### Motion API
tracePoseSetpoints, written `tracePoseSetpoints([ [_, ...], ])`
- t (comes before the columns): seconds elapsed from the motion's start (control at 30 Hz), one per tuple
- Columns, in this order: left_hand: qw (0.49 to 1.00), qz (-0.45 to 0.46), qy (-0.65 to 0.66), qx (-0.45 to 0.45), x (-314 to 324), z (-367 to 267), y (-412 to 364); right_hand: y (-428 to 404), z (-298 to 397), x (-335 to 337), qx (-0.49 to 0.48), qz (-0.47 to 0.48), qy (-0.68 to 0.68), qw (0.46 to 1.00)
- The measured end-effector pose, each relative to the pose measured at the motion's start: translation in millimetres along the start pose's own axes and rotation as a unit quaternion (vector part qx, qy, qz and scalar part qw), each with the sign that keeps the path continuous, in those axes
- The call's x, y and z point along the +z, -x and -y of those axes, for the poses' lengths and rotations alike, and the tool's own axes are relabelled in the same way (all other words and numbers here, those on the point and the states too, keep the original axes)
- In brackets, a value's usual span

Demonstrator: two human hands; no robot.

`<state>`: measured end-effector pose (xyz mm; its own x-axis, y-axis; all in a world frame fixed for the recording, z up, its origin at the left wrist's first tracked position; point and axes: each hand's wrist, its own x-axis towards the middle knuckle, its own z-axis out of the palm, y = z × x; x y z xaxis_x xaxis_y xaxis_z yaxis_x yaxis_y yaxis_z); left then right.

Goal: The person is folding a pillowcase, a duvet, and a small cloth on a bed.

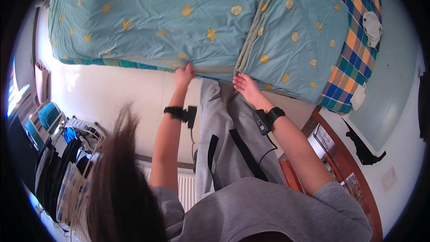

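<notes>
A teal quilt (pixel 161 16) with yellow round motifs lies over the bed, its beige-edged fold (pixel 257 23) running across it towards me. At the near edge, my left hand (pixel 184 74) is closed on the quilt's beige border. My right hand (pixel 247 87) is at the near end of the fold, palm partly turned up; whether its fingers pinch the border is unclear. Under the quilt, a checked sheet (pixel 352 53) shows at the right end of the bed and as a strip along the near edge. Each wrist carries a black strap with a small device and cable.
A drying rack (pixel 84 174) with hanging clothes stands at lower left, near teal chairs (pixel 50 117). Pale cloths (pixel 372 28) lie at the bed's right end. A red-brown wooden cabinet (pixel 356 161) stands at right, and a white radiator (pixel 186 188) is behind me.
</notes>
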<state>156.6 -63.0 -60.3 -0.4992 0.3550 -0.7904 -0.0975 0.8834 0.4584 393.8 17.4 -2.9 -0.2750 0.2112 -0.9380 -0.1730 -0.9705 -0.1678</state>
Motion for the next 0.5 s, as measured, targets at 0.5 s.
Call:
tracePoseSetpoints([
  [0.5, 0.963, 0.074, -0.046, 0.254, 134, -72, 80, 63, 89, -255, -0.168, -0.246, -0.473, 0.829],
])
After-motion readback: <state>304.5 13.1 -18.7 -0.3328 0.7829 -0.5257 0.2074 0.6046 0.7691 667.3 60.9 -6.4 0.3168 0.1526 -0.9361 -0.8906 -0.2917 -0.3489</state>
